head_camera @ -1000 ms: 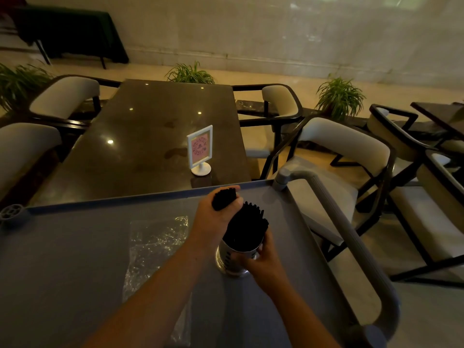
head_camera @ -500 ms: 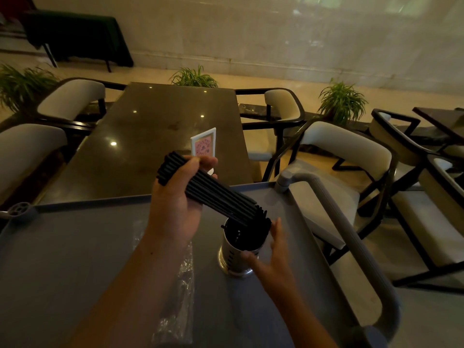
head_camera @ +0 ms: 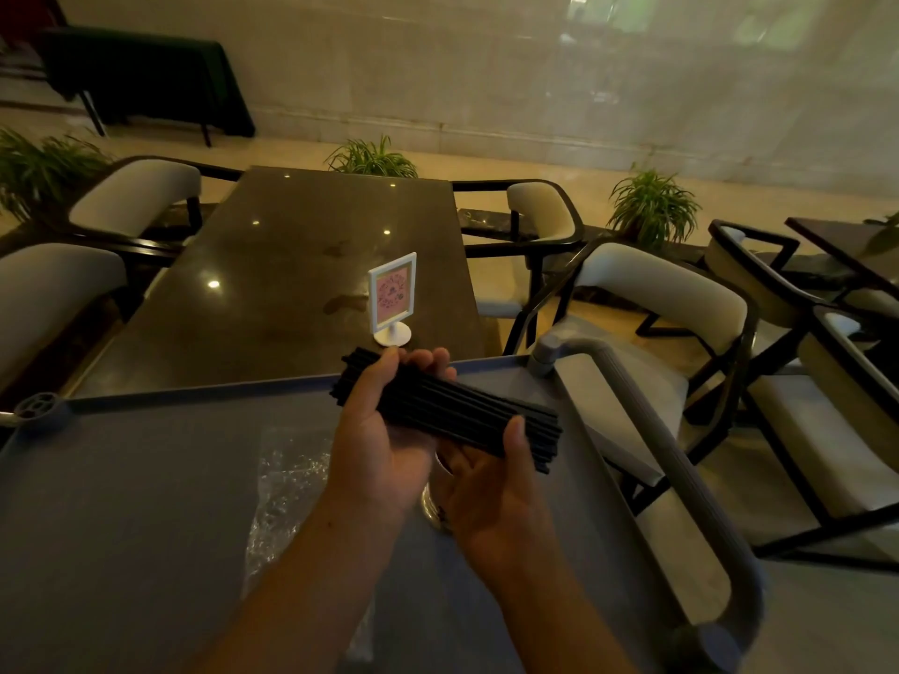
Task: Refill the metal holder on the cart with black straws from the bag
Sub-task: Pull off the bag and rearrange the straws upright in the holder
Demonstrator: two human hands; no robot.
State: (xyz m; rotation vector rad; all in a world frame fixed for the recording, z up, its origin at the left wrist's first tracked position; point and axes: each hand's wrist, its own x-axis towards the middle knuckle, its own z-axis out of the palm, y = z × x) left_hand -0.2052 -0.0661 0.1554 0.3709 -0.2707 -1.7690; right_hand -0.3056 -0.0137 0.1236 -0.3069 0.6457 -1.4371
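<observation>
A bundle of black straws point(head_camera: 457, 411) lies nearly level above the grey cart point(head_camera: 121, 503). My left hand point(head_camera: 384, 430) grips the bundle's left half, thumb on top. My right hand point(head_camera: 491, 484) is under the bundle's right end, thumb pressed on the straws. The metal holder point(head_camera: 434, 503) stands on the cart below both hands; only a sliver of its shiny base shows between my wrists. The clear plastic bag point(head_camera: 282, 493) lies flat on the cart, left of the holder.
The cart's grey handle point(head_camera: 671, 454) curves along its right side. Beyond the cart is a dark table point(head_camera: 292, 284) with a white sign stand point(head_camera: 393, 299). Cushioned chairs point(head_camera: 656, 304) stand on both sides of the table.
The straws were lifted out of the holder and swung from tilted to nearly level. My right hand left the holder and took the bundle's right end.
</observation>
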